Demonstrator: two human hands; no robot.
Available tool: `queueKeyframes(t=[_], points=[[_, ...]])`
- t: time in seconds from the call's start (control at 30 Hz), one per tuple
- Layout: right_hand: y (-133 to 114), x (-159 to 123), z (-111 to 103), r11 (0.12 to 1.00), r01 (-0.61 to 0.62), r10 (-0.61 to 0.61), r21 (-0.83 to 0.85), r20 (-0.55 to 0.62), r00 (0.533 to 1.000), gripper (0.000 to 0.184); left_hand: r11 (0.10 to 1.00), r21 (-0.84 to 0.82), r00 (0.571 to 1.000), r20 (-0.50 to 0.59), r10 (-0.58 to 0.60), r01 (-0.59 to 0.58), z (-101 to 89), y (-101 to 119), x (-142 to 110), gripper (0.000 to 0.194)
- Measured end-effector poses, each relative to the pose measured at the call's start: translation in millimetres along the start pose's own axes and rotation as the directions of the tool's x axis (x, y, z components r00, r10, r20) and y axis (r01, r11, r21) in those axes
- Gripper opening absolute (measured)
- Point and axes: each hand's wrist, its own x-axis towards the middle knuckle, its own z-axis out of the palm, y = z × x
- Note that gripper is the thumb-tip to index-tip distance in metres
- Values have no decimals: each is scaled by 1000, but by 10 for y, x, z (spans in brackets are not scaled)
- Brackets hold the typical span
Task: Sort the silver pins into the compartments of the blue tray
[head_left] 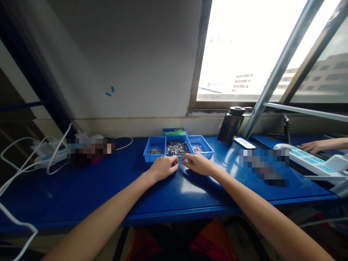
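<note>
My left hand point(164, 168) is just above the blue tabletop, its fingers curled and thumb drawn toward the index finger in a pinch. Facing it, a small gap away, my right hand point(200, 164) has its fingers bent the same way. Whatever either pinch holds is too small to make out. Right behind the hands lies a pile of thin silver metal pins or rivets point(177, 148) in the middle bin. A left blue bin point(146, 157) and a right blue bin point(208, 152) each hold fewer similar pieces. The hands partly hide the bins' front edges.
A rear blue bin point(165, 132) contains green material. A black water bottle point(231, 125) stands near the window, beside a white device point(245, 143). White cables point(61, 154) run along the left. At far right, another person's hand point(312, 146) rests near a power strip point(310, 159).
</note>
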Motion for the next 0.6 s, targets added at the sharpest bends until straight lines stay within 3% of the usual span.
queueKeyframes(t=[0.27, 0.6], points=[[8, 0, -15, 1000, -3, 4, -18, 70, 998, 18, 1000, 29, 1000, 25, 10, -11, -15, 23, -2, 23], [32, 3, -46, 999, -3, 6, -48, 56, 998, 21, 991, 128, 998, 31, -49, 44, -17, 20, -8, 28]])
